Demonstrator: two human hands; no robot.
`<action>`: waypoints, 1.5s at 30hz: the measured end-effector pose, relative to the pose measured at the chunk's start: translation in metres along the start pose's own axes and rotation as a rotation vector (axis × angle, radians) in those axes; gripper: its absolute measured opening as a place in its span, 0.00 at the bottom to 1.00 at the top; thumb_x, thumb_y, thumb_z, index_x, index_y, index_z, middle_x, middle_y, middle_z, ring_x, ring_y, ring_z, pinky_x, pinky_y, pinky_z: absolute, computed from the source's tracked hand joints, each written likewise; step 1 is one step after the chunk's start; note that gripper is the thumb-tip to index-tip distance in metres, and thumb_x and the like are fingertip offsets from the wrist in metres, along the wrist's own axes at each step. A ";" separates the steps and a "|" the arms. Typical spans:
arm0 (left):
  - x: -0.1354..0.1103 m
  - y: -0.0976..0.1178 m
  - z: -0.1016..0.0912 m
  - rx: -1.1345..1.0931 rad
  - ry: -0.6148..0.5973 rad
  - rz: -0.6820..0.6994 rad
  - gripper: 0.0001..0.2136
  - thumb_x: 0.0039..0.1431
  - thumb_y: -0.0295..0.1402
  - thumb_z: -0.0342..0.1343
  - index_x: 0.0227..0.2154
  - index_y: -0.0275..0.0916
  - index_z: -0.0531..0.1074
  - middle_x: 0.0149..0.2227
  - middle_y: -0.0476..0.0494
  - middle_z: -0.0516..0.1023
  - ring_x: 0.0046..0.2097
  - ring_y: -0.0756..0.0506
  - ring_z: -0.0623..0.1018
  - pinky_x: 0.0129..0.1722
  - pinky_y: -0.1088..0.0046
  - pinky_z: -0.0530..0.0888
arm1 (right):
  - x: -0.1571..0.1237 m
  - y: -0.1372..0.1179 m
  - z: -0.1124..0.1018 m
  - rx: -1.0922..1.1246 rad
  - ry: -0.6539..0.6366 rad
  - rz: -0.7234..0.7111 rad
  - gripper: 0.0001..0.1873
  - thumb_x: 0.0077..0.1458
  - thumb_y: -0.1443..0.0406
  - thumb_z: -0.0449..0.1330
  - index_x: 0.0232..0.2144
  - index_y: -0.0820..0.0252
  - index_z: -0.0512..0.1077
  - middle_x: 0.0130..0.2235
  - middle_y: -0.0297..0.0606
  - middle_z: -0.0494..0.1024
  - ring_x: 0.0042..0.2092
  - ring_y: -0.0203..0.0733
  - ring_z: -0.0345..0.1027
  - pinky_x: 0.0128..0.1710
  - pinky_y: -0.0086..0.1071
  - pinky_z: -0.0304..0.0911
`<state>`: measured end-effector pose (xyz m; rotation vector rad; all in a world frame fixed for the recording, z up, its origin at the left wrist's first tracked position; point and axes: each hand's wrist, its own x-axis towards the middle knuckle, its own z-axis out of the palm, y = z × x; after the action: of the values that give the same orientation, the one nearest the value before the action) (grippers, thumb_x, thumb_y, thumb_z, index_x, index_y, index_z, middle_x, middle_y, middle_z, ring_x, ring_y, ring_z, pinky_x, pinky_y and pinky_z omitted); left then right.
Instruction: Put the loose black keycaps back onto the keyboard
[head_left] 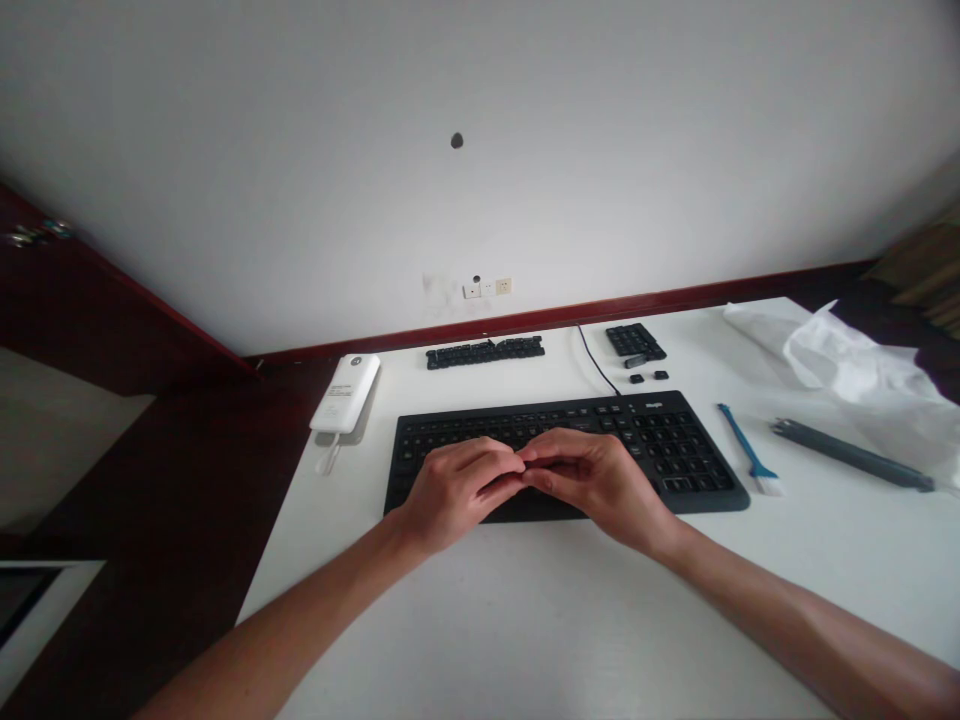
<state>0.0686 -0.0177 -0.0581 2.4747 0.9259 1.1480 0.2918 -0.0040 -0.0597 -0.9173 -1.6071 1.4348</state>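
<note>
A black keyboard lies on the white table, its number pad to the right. Over its middle, my left hand and my right hand meet with fingertips pinched together. Whatever sits between the fingertips, if anything, is hidden. Behind the keyboard, loose black keycaps are lined up in rows. A second block of keycaps lies at the back right, with a longer dark piece and two single keycaps in front of it.
A white power bank with a strap lies at the table's left edge. To the right are a blue brush, a dark grey stick-like tool and a crumpled white plastic bag. The keyboard cable runs toward the wall.
</note>
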 end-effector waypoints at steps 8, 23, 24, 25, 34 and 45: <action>0.006 -0.042 -0.026 0.089 0.038 -0.240 0.05 0.68 0.30 0.56 0.41 0.41 0.78 0.39 0.45 0.83 0.40 0.48 0.81 0.43 0.72 0.78 | 0.012 -0.004 -0.026 -0.038 0.212 0.042 0.20 0.50 0.51 0.74 0.41 0.57 0.83 0.41 0.43 0.86 0.44 0.51 0.82 0.50 0.44 0.79; -0.009 -0.107 -0.038 -0.036 0.184 -0.625 0.09 0.64 0.39 0.58 0.38 0.39 0.79 0.39 0.44 0.83 0.39 0.46 0.80 0.39 0.73 0.75 | 0.019 0.003 -0.032 -0.025 0.249 0.042 0.22 0.50 0.51 0.74 0.42 0.57 0.82 0.44 0.43 0.86 0.46 0.52 0.81 0.54 0.47 0.77; -0.009 -0.106 -0.038 -0.038 0.183 -0.623 0.09 0.64 0.39 0.58 0.38 0.39 0.79 0.39 0.44 0.83 0.39 0.46 0.80 0.40 0.73 0.75 | 0.018 0.003 -0.032 -0.023 0.243 0.038 0.22 0.50 0.51 0.74 0.43 0.57 0.82 0.44 0.43 0.86 0.46 0.52 0.81 0.54 0.48 0.77; -0.009 -0.106 -0.038 -0.037 0.185 -0.619 0.09 0.64 0.38 0.58 0.37 0.39 0.79 0.39 0.44 0.83 0.39 0.46 0.80 0.40 0.73 0.75 | 0.018 0.002 -0.032 -0.026 0.234 0.031 0.22 0.50 0.51 0.74 0.43 0.57 0.81 0.44 0.44 0.86 0.46 0.52 0.81 0.54 0.47 0.77; -0.008 -0.102 -0.040 -0.038 0.226 -0.598 0.07 0.61 0.34 0.56 0.35 0.38 0.78 0.35 0.45 0.82 0.37 0.47 0.79 0.39 0.73 0.75 | 0.014 0.002 -0.032 -0.306 0.185 -0.067 0.16 0.59 0.52 0.68 0.43 0.54 0.81 0.43 0.40 0.85 0.45 0.51 0.81 0.53 0.47 0.76; -0.008 -0.100 -0.040 -0.031 0.216 -0.570 0.07 0.61 0.31 0.55 0.34 0.38 0.78 0.36 0.45 0.83 0.37 0.46 0.79 0.40 0.72 0.75 | 0.013 -0.004 -0.032 -0.520 0.078 -0.136 0.10 0.63 0.56 0.65 0.43 0.52 0.81 0.44 0.37 0.85 0.45 0.48 0.80 0.47 0.40 0.77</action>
<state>-0.0095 0.0522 -0.0837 1.8835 1.5277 1.2095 0.3152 0.0211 -0.0525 -1.1088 -1.9816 0.8861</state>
